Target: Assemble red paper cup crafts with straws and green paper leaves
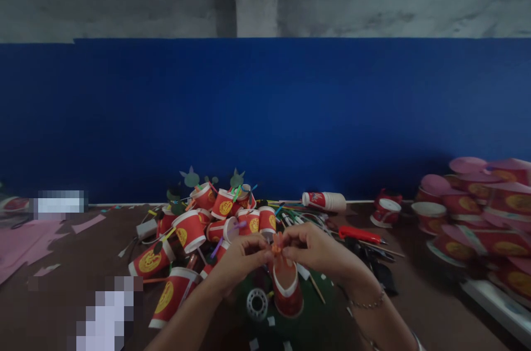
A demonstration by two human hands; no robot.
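A red paper cup (289,298) with a white rim stands in front of me. At its far side is a small orange piece (277,243), its exact kind too small to make out. My left hand (248,256) pinches this piece from the left, thumb and fingers together. From the right, my right hand (309,250) closes its fingertips on it too. Both hands hide part of the cup's back. A ring-shaped white spool (257,304) lies left of the cup.
Red cups with yellow prints (188,232) are heaped to the left. Stacked cups (324,201) lie at the back, a red-handled tool (360,235) to the right. Pink-topped red cups (498,207) pile up far right. Pink paper (29,246) lies far left, before a blue wall panel (265,118).
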